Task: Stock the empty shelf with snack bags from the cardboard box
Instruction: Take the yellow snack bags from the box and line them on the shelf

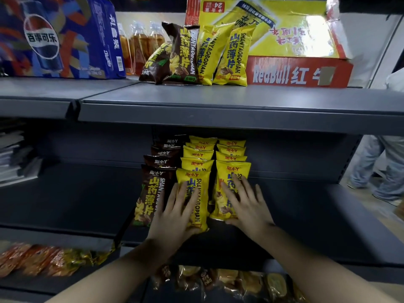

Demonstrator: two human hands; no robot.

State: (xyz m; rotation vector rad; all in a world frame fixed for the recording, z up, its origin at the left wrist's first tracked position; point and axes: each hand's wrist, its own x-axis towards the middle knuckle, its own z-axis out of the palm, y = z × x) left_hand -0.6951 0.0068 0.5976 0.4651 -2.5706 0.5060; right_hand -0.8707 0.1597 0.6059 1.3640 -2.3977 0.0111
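Observation:
On the middle grey shelf stand three rows of snack bags: a brown row on the left and two yellow rows to its right. My left hand lies flat, fingers spread, on the front yellow bag of the middle row. My right hand presses flat on the front yellow bag of the right row. Neither hand grips a bag. On the upper shelf, brown bags and yellow bags lean against the red and yellow cardboard box.
A blue Pepsi carton and drink bottles stand on the upper shelf at left. Stacked papers lie at the far left. Lower shelves hold orange packets and other snacks. A person's legs are at the right.

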